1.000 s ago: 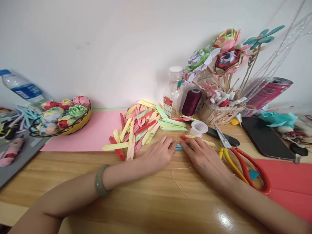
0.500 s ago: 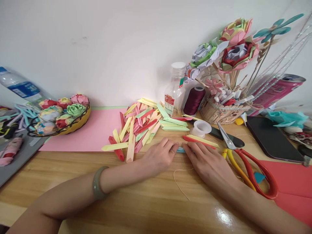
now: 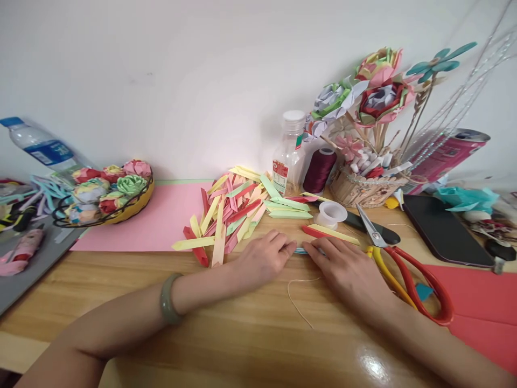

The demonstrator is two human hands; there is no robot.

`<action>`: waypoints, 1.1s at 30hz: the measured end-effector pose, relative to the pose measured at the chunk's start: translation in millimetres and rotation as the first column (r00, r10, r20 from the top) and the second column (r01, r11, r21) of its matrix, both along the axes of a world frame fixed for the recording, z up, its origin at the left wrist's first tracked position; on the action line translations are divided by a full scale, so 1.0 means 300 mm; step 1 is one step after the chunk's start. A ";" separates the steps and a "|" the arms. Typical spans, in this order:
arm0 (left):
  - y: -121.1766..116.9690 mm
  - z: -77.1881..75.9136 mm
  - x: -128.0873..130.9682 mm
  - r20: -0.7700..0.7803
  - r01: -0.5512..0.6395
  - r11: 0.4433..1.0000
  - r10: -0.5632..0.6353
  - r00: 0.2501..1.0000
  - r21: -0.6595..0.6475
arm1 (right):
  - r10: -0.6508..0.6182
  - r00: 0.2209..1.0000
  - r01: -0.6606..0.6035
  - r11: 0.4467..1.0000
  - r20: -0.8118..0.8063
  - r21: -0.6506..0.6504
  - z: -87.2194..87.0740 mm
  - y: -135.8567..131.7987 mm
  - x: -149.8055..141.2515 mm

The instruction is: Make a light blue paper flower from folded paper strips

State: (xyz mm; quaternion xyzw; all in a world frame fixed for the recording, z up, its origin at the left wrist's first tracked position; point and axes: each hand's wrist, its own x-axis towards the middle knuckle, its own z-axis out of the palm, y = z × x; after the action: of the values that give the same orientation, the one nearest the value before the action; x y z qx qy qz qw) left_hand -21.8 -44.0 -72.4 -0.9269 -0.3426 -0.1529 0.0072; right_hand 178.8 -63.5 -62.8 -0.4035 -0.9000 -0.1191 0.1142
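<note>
Lit evenly, seemingly from overhead, with a white patch of glare (image 3: 374,364) on the worktop (image 3: 242,323), right of center toward the front edge. Shadowed faintly on the pale wall (image 3: 181,102) behind the clear bottle (image 3: 293,156) at the back edge, and dimmer beneath the left forearm (image 3: 204,293) near the front edge. Slightly soft in detail at the left grip (image 3: 266,257) and right grip (image 3: 345,264); stretched and blurrier toward the worktop's right back corner.

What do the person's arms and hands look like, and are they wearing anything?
Both forearms are bare, with no sleeves showing. A smooth, round, greyish-green bangle circles the left wrist. The left hand and right hand wear no gloves, and the right wrist shows no bangle.
</note>
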 end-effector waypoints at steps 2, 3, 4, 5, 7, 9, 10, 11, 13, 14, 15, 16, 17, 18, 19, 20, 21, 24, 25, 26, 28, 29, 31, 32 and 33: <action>0.011 0.034 0.000 0.070 -0.025 0.984 0.038 0.997 -0.177 | -0.001 0.985 -0.034 0.979 -0.171 -0.201 0.021 0.021 0.015; 0.019 0.055 -0.001 0.114 -0.030 0.953 0.067 0.991 -0.300 | -0.022 0.962 -0.066 0.948 -0.271 -0.310 0.036 0.032 0.022; 0.031 0.077 -0.002 0.168 -0.018 0.904 0.099 0.981 -0.428 | -0.055 0.932 -0.107 0.902 -0.359 -0.417 0.055 0.042 0.027; 0.044 0.098 -0.004 0.215 0.005 0.826 0.141 0.966 -0.563 | -0.113 0.896 -0.138 0.849 -0.430 -0.510 0.075 0.052 0.031; 0.073 0.136 -0.008 0.225 0.034 0.610 0.241 0.944 -0.792 | -0.272 0.817 -0.168 0.731 -0.508 -0.661 0.117 0.069 0.033; 0.097 0.164 -0.010 0.199 0.067 0.339 0.373 0.906 -0.938 | -0.421 0.753 -0.171 0.617 -0.506 -0.768 0.155 0.082 0.031; 0.106 0.173 -0.010 0.185 0.106 0.201 0.427 0.885 -0.974 | -0.466 0.734 -0.176 0.572 -0.494 -0.801 0.170 0.087 0.028; 0.111 0.180 -0.010 0.175 0.153 0.086 0.467 0.867 -0.985 | -0.492 0.725 -0.180 0.540 -0.482 -0.822 0.182 0.092 0.026; 0.113 0.188 -0.009 0.174 0.237 -0.078 0.469 0.866 -0.968 | -0.495 0.736 -0.190 0.504 -0.462 -0.842 0.199 0.101 0.022; 0.110 0.190 -0.008 0.187 0.267 -0.128 0.439 0.879 -0.955 | -0.483 0.748 -0.195 0.496 -0.456 -0.846 0.205 0.104 0.020; 0.106 0.192 -0.007 0.203 0.290 -0.167 0.404 0.892 -0.942 | -0.468 0.758 -0.201 0.494 -0.454 -0.846 0.211 0.107 0.019; 0.101 0.193 -0.005 0.217 0.306 -0.201 0.372 0.903 -0.930 | -0.452 0.767 -0.209 0.494 -0.455 -0.844 0.215 0.108 0.017; 0.096 0.194 -0.002 0.228 0.317 -0.233 0.340 0.912 -0.920 | -0.435 0.776 -0.220 0.493 -0.457 -0.842 0.220 0.109 0.015; 0.091 0.195 0.002 0.238 0.324 -0.259 0.315 0.919 -0.910 | -0.417 0.783 -0.231 0.493 -0.461 -0.839 0.225 0.108 0.013; 0.087 0.196 0.007 0.244 0.328 -0.273 0.301 0.922 -0.904 | -0.399 0.790 -0.243 0.492 -0.465 -0.836 0.230 0.106 0.010; 0.083 0.196 0.013 0.248 0.327 -0.277 0.284 0.926 -0.903 | -0.378 0.800 -0.256 0.487 -0.466 -0.835 0.235 0.103 0.006; 0.080 0.197 0.020 0.253 0.324 -0.273 0.263 0.931 -0.906 | -0.357 0.811 -0.267 0.480 -0.464 -0.836 0.240 0.099 0.002; 0.069 0.196 0.041 0.274 0.325 -0.223 0.230 0.934 -0.919 | -0.308 0.841 -0.269 0.473 -0.444 -0.839 0.250 0.090 -0.006; 0.064 0.194 0.046 0.285 0.335 -0.209 0.237 0.929 -0.919 | -0.301 0.848 -0.259 0.483 -0.436 -0.836 0.252 0.088 -0.007; 0.059 0.193 0.050 0.300 0.354 -0.203 0.254 0.920 -0.913 | -0.300 0.850 -0.249 0.497 -0.434 -0.831 0.254 0.087 -0.007; 0.048 0.189 0.052 0.333 0.405 -0.216 0.303 0.893 -0.889 | -0.310 0.840 -0.249 0.509 -0.446 -0.824 0.256 0.085 -0.002; 0.043 0.187 0.051 0.348 0.429 -0.233 0.321 0.881 -0.873 | -0.322 0.830 -0.257 0.504 -0.455 -0.825 0.256 0.083 0.001; 0.036 0.181 0.045 0.364 0.457 -0.262 0.335 0.869 -0.850 | -0.346 0.815 -0.268 0.485 -0.464 -0.833 0.257 0.078 0.004; 0.033 0.178 0.041 0.365 0.460 -0.271 0.334 0.869 -0.846 | -0.351 0.816 -0.266 0.476 -0.459 -0.838 0.257 0.075 0.005; 0.031 0.174 0.037 0.362 0.456 -0.278 0.330 0.872 -0.846 | -0.352 0.822 -0.259 0.472 -0.449 -0.843 0.256 0.071 0.004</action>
State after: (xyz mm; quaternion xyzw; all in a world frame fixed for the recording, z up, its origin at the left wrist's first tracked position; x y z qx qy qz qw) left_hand -10.7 -34.6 -20.2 -0.4958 -0.2581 -0.0397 -0.8282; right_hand 180.1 -42.2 13.9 -0.4447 -0.7398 0.4825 0.1490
